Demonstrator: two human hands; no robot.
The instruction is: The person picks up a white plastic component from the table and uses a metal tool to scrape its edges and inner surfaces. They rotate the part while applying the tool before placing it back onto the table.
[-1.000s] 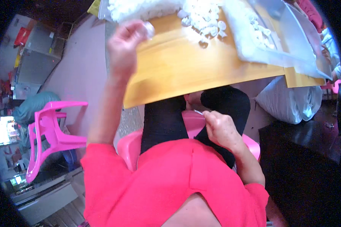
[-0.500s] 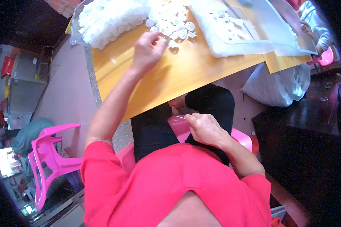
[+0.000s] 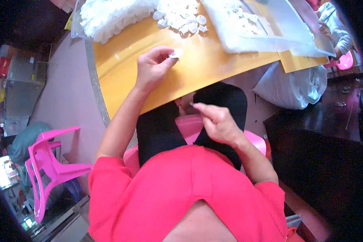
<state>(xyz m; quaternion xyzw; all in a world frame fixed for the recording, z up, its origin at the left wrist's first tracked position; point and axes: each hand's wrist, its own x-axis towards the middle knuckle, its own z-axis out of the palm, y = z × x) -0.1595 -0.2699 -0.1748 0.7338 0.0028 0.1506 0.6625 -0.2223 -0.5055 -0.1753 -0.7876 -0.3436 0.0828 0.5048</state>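
Barely discernible, a slim thing (image 3: 192,104) in curled right fingers (image 3: 202,107), left fingers (image 3: 162,49) tight on a white piece (image 3: 175,54)

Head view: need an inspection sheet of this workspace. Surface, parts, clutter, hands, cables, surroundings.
Surface: yellow-brown table, smooth-looking.
Job's things: small white piece; slim item, too small to identify.
Clutter: loose white pieces between a white heap and a translucent tray.
Grippers: left hand pinches the white piece over the table; right hand grips the slim item above the lap.
Cables: nothing seen.
Surroundings: pink plastic seat left; pale sack right.
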